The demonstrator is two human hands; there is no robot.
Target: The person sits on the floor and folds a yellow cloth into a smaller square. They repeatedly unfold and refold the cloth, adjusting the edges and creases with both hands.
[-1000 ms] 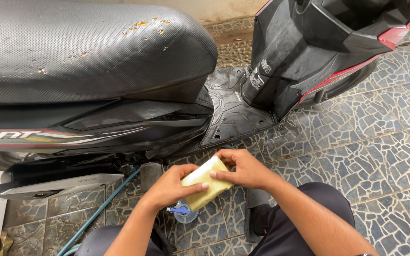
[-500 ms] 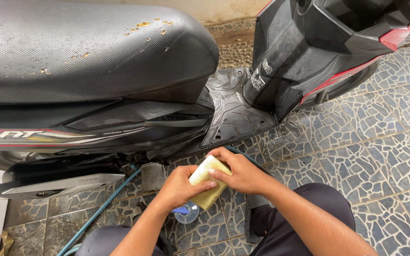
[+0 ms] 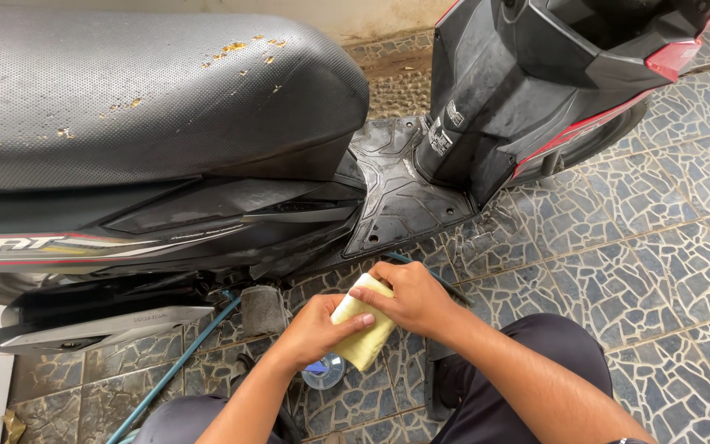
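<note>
Holding a yellow sponge at 6 o'clock, low over the tiled floor. Left hand curled under it, right hand closed over its top end. Looks like folding or squeezing. Next calls for a tight grip. Black scooter up at 12 o'clock.

Scooter stands ahead on tile floor, seat left, footboard centre. Cloth betw. left hand & right hand, below footboard. Hose runs left of hands.
</note>
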